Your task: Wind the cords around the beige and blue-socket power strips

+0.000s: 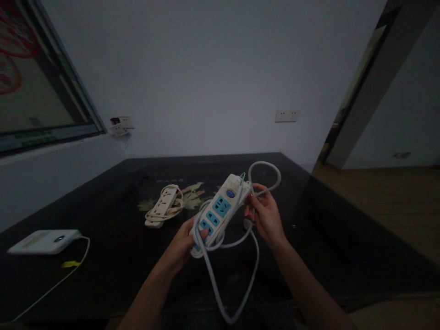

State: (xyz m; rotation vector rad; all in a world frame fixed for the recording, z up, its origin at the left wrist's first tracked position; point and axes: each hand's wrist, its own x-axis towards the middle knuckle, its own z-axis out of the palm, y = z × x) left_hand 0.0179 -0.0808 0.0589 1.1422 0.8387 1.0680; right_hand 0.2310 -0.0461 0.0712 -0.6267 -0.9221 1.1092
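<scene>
A white power strip (222, 207) with blue sockets and a blue switch is held tilted above the dark table. My left hand (185, 243) grips its lower end, the thumb lying over a socket. Around the strip runs its white cord (215, 286), with one long loop hanging toward me and a smaller loop standing up at the right. My right hand (263, 213) is closed on the cord beside the strip's upper end. Below those fingers hangs what looks like the plug (248, 223), partly hidden. A thin green wire (242, 176) shows near the strip's top.
A second, smaller power strip (165, 202) wrapped in its cord lies left of centre on the black table (113, 197). Farther left sits a white power bank (46, 242) with a cable, near a yellow scrap (70, 264). Wall sockets (287, 116) are behind the table.
</scene>
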